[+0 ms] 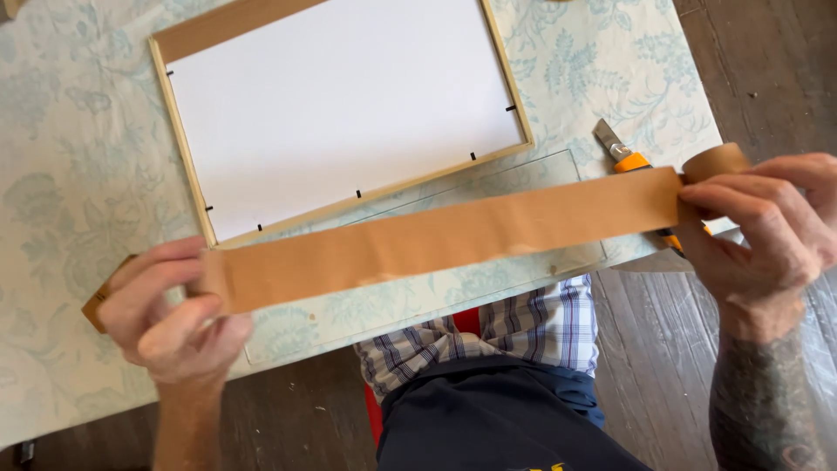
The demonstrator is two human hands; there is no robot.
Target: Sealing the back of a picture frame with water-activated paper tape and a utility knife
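The left hand (174, 310) and right hand (758, 218) are each pinching an end of a brown paper strip (445, 237), holding it taut just above the table edge (52, 384), below the frame (344, 113) and across an orange knife (629, 161).

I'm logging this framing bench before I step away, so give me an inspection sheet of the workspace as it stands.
Surface: table under a pale floral cloth.
Job's things: brown paper tape strip stretched flat; roll end at its right.
Clutter: wooden frame with white backing; clear sheet beneath; orange utility knife.
Grips: left hand pinches the strip's left end; right hand holds the roll end.
Cables: nothing seen.
Surroundings: dark wood floor; plaid shirt, dark apron.
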